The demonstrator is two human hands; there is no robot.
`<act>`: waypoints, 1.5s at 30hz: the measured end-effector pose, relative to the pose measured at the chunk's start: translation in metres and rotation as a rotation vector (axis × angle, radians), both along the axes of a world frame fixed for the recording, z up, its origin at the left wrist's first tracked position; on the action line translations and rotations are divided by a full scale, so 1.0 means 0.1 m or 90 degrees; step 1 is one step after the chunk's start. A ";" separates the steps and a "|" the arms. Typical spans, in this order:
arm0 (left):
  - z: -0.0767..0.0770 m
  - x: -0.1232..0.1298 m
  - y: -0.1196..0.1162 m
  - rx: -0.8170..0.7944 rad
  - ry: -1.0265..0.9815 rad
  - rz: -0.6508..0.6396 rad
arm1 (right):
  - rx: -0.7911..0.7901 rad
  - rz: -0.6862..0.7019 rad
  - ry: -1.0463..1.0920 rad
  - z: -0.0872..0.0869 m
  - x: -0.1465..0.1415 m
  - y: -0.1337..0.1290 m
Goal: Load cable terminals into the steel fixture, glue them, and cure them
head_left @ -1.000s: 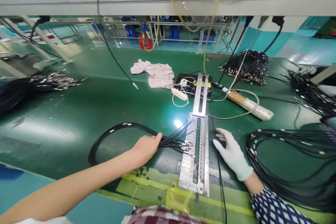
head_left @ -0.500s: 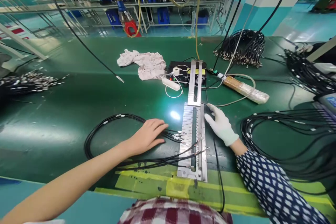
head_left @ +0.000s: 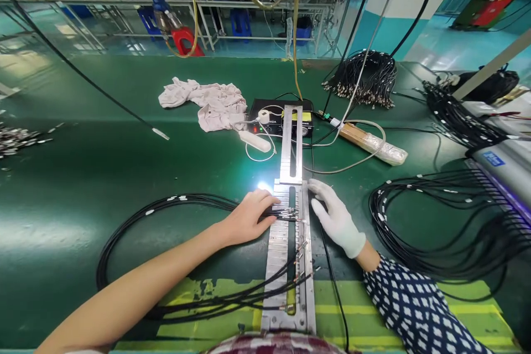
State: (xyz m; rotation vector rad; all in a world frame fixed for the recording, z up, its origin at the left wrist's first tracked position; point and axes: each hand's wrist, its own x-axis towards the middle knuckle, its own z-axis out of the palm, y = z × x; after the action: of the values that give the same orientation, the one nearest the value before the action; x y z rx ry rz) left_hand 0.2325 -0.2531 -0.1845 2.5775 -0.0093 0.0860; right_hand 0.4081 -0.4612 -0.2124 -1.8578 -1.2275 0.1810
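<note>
My bare left hand (head_left: 248, 218) closes over a bundle of thin black cables (head_left: 203, 198) that loops out to the left. The metal-tipped cable ends (head_left: 291, 213) reach past my fingers across the slot of a long slotted metal fixture (head_left: 277, 265). At the fixture's right edge rests my right hand (head_left: 338, 224) in a white glove, thumb and fingers apart, with nothing visible in it. Lower down, the other cable ends (head_left: 305, 272) of the bundle cross the fixture. The undersides of my left fingers are hidden.
Behind the fixture sits a black control box (head_left: 265, 108), with a crumpled white cloth (head_left: 207, 100) to its left. A wrapped wooden bar (head_left: 365, 141) lies right of it. Coiled black cables (head_left: 384, 204) run to a grey machine (head_left: 508, 168). A cable with a white tip (head_left: 160, 134) hangs at left.
My left hand has brought the cable bundle rightward, so its tips now lie across the fixture's slot. The right hand stays by the fixture's edge. The whole view has shifted slightly.
</note>
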 end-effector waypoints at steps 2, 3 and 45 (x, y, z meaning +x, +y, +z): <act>-0.05 0.08 -0.06 -0.045 -0.011 0.011 | 0.014 -0.006 -0.016 0.04 -0.10 0.01; -0.07 0.13 -0.09 -0.054 -0.010 0.024 | 0.003 -0.009 -0.034 0.06 -0.15 0.03; -0.06 0.30 0.46 0.034 -0.075 -0.040 | -0.027 -0.055 0.050 0.03 0.08 0.06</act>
State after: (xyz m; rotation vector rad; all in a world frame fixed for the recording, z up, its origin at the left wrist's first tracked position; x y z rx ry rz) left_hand 0.2629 -0.2070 -0.1903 2.6198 -0.1382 0.2164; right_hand 0.4166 -0.4552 -0.2090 -1.9180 -1.0962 0.2317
